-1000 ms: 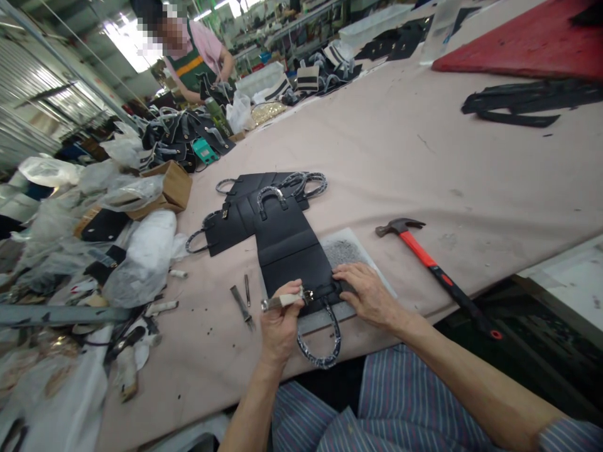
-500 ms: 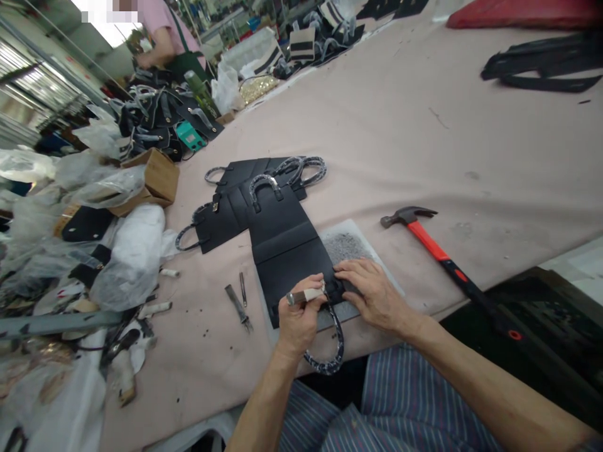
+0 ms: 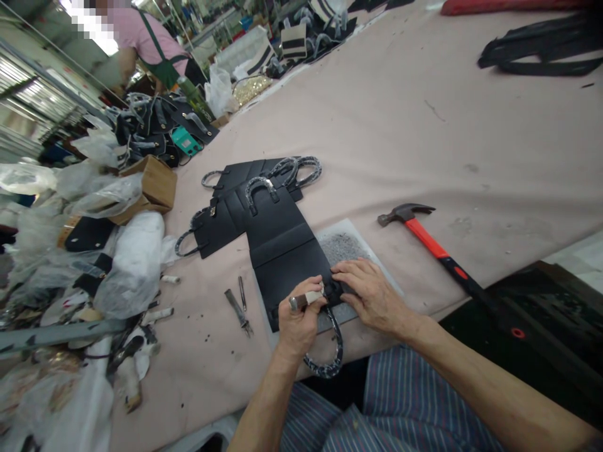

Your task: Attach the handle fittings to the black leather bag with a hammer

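My left hand [image 3: 299,321] is closed around a short tool with a brown and white grip [image 3: 306,299]; its working tip is hidden near the handle's base. Under it lies a flat black bag panel [image 3: 287,248] with a plastic-wrapped loop handle [image 3: 337,351] hanging toward my lap. My right hand [image 3: 370,292] rests on the panel's right corner, fingers pressing near the handle end; whether they pinch anything is hidden. A speckled pale slab [image 3: 346,246] sits beneath the panel. Left of the panel lie a pronged metal punch [image 3: 238,312] and a thin metal rod [image 3: 242,292].
A claw hammer [image 3: 438,251] with red and black handle lies at right, over the table edge. More black panels with handles [image 3: 226,220] overlap beyond. Plastic bags [image 3: 132,263] and a cardboard box [image 3: 157,182] crowd the left. A person in pink [image 3: 146,37] stands behind.
Both hands keep nearly the same place on the panel and tool. The camera view has shifted slightly, and the person in the background has leaned further left.
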`<state>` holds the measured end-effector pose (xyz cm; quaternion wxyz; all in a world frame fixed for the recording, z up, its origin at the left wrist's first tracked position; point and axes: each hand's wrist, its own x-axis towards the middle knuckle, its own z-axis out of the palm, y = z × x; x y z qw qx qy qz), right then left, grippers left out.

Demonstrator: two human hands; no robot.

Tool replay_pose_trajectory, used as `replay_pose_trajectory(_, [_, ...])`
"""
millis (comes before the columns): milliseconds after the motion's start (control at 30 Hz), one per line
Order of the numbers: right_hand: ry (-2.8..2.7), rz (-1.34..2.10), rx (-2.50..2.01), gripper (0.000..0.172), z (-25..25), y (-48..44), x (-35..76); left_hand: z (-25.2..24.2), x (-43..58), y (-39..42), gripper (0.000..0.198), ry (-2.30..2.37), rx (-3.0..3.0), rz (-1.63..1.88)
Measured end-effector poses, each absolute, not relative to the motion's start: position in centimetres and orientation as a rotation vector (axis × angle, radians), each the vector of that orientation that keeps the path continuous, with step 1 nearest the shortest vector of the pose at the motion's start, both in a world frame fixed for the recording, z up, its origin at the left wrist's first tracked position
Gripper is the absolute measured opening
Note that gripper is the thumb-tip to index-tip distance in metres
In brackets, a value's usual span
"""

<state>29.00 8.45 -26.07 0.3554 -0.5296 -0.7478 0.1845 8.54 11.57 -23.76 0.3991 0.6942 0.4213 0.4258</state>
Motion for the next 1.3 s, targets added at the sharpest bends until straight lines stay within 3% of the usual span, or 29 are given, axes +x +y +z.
replay_pose_trajectory(1300, [-1.907, 0.473, -1.360, 0.035, -26.29, 8.50, 29.06, -24.48, 8.37, 11.56, 0.011, 1.096, 1.767, 1.077])
